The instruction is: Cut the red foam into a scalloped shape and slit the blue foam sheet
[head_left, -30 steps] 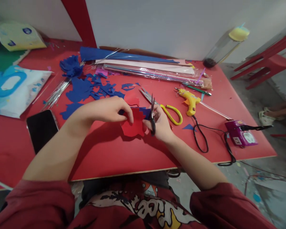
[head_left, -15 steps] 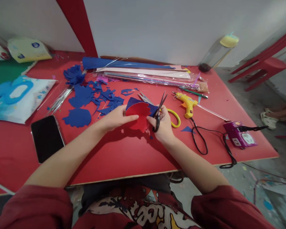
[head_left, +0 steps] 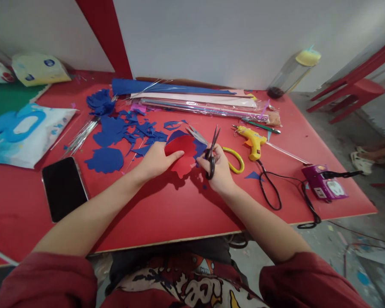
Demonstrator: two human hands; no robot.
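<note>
Pinched in my left hand (head_left: 158,160) is a red petal-shaped template (head_left: 180,155) with a wavy edge, its lower end free of the table. Blue foam sheet (head_left: 199,147) shows behind it, along its top and right side. My right hand (head_left: 220,170) is closed on black-handled scissors (head_left: 211,160), their blades pointing up and a little apart, just right of the sheet. Beyond that hand lies a second pair of scissors with yellow handles (head_left: 239,161), partly hidden by it. Blue cut petals (head_left: 104,159) and scraps (head_left: 147,131) lie to the left.
A phone (head_left: 64,188) and a wipes pack (head_left: 28,132) lie at the left. A yellow glue gun (head_left: 252,141), its cable and a purple power socket (head_left: 324,183) occupy the right. Rolled sheets (head_left: 192,94) line the back near a blue flower (head_left: 100,102) on wire stems.
My right hand's fingers have come off the sheet's right edge. My left hand has drawn the red template and blue sheet slightly left and turned them.
</note>
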